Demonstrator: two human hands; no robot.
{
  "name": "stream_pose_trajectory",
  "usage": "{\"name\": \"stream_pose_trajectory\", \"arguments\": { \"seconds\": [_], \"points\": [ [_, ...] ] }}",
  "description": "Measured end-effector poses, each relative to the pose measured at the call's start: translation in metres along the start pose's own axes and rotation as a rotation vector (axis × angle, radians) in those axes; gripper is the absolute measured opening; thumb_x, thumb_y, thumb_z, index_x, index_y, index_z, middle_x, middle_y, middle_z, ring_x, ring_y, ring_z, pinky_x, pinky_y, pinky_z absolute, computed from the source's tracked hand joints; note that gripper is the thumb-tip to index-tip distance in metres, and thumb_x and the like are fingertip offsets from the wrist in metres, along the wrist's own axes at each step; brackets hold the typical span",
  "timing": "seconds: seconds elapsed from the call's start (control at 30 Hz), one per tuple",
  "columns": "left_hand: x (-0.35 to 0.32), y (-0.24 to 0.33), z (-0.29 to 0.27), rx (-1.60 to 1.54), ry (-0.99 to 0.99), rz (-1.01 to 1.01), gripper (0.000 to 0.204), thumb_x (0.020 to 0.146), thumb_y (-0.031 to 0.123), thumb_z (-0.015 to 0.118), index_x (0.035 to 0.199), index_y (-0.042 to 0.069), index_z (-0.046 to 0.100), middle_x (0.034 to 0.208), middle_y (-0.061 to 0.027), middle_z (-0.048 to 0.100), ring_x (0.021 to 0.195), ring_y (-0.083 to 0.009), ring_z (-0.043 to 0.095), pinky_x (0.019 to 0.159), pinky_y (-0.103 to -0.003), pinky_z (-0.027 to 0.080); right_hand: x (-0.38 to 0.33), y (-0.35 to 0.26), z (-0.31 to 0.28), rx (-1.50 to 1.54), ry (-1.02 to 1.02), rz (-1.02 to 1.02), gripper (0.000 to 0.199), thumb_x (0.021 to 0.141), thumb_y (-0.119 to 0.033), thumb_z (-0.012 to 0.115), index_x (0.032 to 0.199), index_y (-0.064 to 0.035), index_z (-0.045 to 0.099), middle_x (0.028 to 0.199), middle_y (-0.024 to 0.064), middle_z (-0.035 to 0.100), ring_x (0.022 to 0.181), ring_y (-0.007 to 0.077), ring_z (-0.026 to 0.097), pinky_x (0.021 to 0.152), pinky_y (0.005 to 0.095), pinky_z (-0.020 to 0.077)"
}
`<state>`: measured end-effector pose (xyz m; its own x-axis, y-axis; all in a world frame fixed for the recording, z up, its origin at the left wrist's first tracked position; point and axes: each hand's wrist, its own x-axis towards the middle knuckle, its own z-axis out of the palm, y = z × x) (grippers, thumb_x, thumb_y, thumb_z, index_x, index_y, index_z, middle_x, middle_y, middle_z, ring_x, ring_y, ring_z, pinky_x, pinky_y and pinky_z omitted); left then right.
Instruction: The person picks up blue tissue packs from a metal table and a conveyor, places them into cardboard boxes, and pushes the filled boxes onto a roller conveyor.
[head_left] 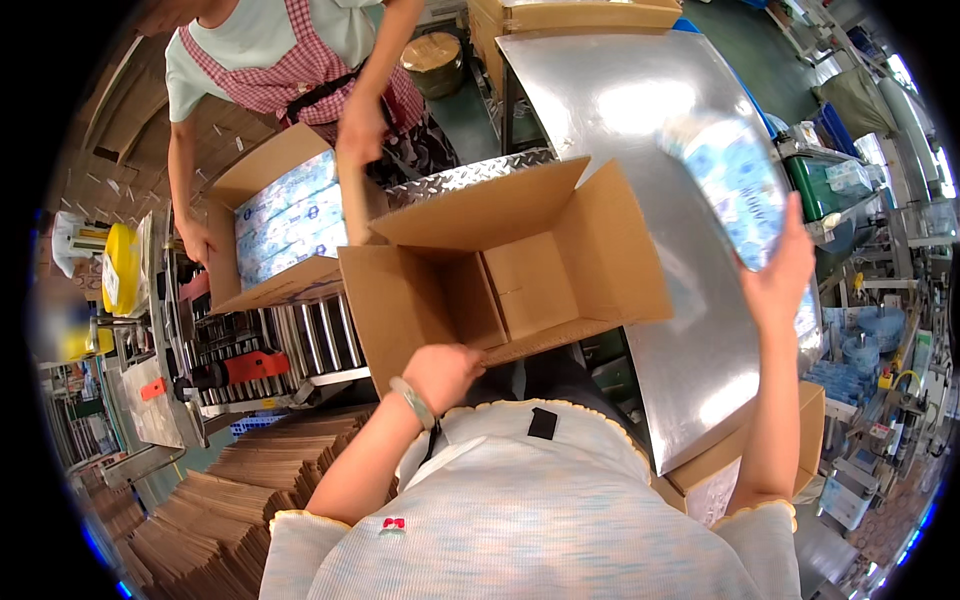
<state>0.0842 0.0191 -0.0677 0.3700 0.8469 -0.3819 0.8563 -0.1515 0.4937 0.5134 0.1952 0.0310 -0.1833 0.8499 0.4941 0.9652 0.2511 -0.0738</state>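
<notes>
In front of me stands an open cardboard box (615,245), its flaps raised and its brown inside bare. My left hand (440,378) is closed on the near rim of this box. My right hand (782,268) grips the lower end of a blue-and-white plastic-wrapped pack (735,185), apparently tissue paper. The pack is held up, tilted, over the metal table at the right, and its far end is blurred. My right fingers are partly hidden by the pack.
Across at left, a person in a checked apron (265,70) has both hands at another carton (225,265) filled with similar packs. A roller conveyor (325,335) runs beneath. Flattened cardboard (240,480) is stacked at lower left; the metal table (690,390) stands right.
</notes>
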Motion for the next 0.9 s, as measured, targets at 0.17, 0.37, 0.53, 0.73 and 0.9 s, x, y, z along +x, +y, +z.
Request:
{"name": "stream_pose_trajectory", "arguments": {
  "seconds": [0.17, 0.37, 0.53, 0.73, 0.9],
  "points": [
    [-0.028, 0.011, 0.024, -0.123, 0.066, 0.107, 0.035, 0.094, 0.016, 0.061, 0.128, 0.010, 0.067, 0.103, -0.0120, 0.073, 0.099, -0.0346, 0.068, 0.092, -0.043, 0.053, 0.027, -0.088, -0.051, 0.452, -0.090, -0.229, 0.096, 0.075, -0.011, 0.084, 0.156, -0.0020, 0.034, 0.147, 0.0188, 0.048, 0.131, 0.0335, 0.051, 0.110, 0.0467, 0.0417],
    [-0.039, 0.017, 0.033, -0.082, 0.000, -0.006, 0.049, 0.090, 0.007, 0.056, 0.139, 0.014, 0.061, 0.122, -0.0121, 0.069, 0.112, -0.0315, 0.064, 0.107, -0.042, 0.047, 0.013, -0.214, 0.061, 0.871, -0.422, -0.633, 0.098, 0.073, -0.012, 0.079, 0.160, -0.0110, 0.033, 0.122, 0.0182, 0.052, 0.110, 0.0365, 0.052, 0.097, 0.0469, 0.0412],
    [-0.044, 0.021, 0.057, -0.059, 0.172, 0.050, 0.047, 0.092, 0.010, 0.054, 0.138, 0.014, 0.060, 0.105, -0.0097, 0.068, 0.103, -0.0303, 0.066, 0.098, -0.040, 0.050, -0.037, -0.237, 0.184, 0.265, -0.990, -0.935, 0.101, 0.077, -0.003, 0.071, 0.164, -0.0242, 0.025, 0.118, 0.0157, 0.058, 0.111, 0.0331, 0.055, 0.090, 0.0436, 0.0434],
    [-0.045, 0.023, 0.048, -0.129, 0.207, -0.085, 0.046, 0.090, 0.010, 0.054, 0.136, 0.014, 0.061, 0.101, -0.0077, 0.069, 0.099, -0.0281, 0.067, 0.095, -0.038, 0.051, -0.119, -0.242, 0.259, 0.200, -1.530, -0.860, 0.105, 0.081, -0.005, 0.072, 0.166, -0.0264, 0.014, 0.145, 0.0154, 0.051, 0.137, 0.0335, 0.046, 0.107, 0.0543, 0.0414],
    [-0.037, 0.026, 0.047, -0.182, 0.187, -0.059, 0.044, 0.089, 0.009, 0.055, 0.133, 0.012, 0.063, 0.105, -0.0080, 0.071, 0.102, -0.0277, 0.067, 0.096, -0.038, 0.051, -0.132, -0.204, 0.305, 0.122, -1.704, -0.763, 0.085, 0.089, -0.019, 0.071, 0.162, -0.0140, 0.028, 0.159, 0.0174, 0.041, 0.145, 0.0351, 0.041, 0.113, 0.0500, 0.0406]
  ]
}}
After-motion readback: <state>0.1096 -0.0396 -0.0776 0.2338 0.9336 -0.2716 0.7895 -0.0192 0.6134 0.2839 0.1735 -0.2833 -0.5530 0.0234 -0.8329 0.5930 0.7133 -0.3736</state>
